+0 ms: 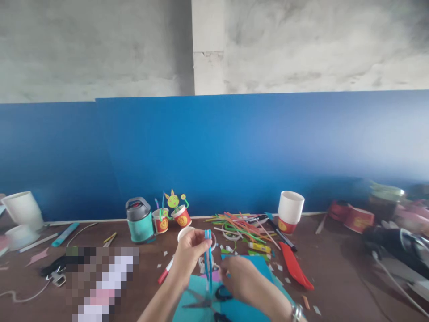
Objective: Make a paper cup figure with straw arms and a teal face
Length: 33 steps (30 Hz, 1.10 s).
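My left hand (195, 248) is raised over the middle of the table, thumb and fingers pinched on two narrow blue strips (210, 261) that hang straight down. Whether these are straws or paper I cannot tell. Just to their right is my right hand (239, 278), smeared by motion with its fingers curled and partly hidden. Below both hands, scissors (197, 304) lie with blades apart on blue paper sheets (243, 308). A pink paper piece (212, 275) shows between the hands. Behind my left hand is a white cup (185, 232), partly covered.
Colourful straws (239, 226) are piled at the back, near a yellow glue stick (259, 247) and stacked paper cups (290, 210). A red packet (295, 267) lies to the right. Decorated cups (181, 217) and a teal flask (140, 221) stand back left; a marker (165, 271) lies nearer.
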Each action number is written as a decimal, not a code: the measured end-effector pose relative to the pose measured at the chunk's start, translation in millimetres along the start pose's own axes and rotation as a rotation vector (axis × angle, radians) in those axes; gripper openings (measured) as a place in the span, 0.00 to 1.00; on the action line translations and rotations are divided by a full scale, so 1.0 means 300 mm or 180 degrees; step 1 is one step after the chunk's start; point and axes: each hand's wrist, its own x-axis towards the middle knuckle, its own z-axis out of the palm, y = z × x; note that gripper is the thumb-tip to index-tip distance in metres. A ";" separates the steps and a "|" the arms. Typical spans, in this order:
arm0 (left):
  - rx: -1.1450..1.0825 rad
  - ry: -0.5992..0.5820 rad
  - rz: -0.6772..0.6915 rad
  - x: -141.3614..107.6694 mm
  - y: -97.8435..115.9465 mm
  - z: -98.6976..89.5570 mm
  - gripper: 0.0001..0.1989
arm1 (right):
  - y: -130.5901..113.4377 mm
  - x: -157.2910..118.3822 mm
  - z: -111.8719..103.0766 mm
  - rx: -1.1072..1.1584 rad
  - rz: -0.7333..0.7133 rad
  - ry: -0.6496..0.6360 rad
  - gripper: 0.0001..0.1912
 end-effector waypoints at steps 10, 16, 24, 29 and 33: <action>0.1304 0.0172 0.1099 -0.036 0.004 0.036 0.04 | -0.065 0.036 -0.053 0.2599 -0.0303 0.1096 0.20; 0.0929 0.0022 0.0840 -0.049 0.003 0.049 0.15 | -0.030 0.064 -0.037 0.2982 -0.0069 0.1154 0.18; 0.0634 -0.0621 -0.0339 -0.019 0.009 0.036 0.12 | -0.019 0.059 -0.090 0.3842 0.0235 0.1039 0.21; 0.0493 -0.1174 -0.0671 -0.021 0.033 0.007 0.14 | -0.001 0.057 -0.101 0.4358 0.0316 0.0737 0.20; 0.0349 -0.1243 -0.0708 -0.026 0.030 0.006 0.19 | 0.005 0.065 -0.093 0.4193 0.0281 0.0791 0.20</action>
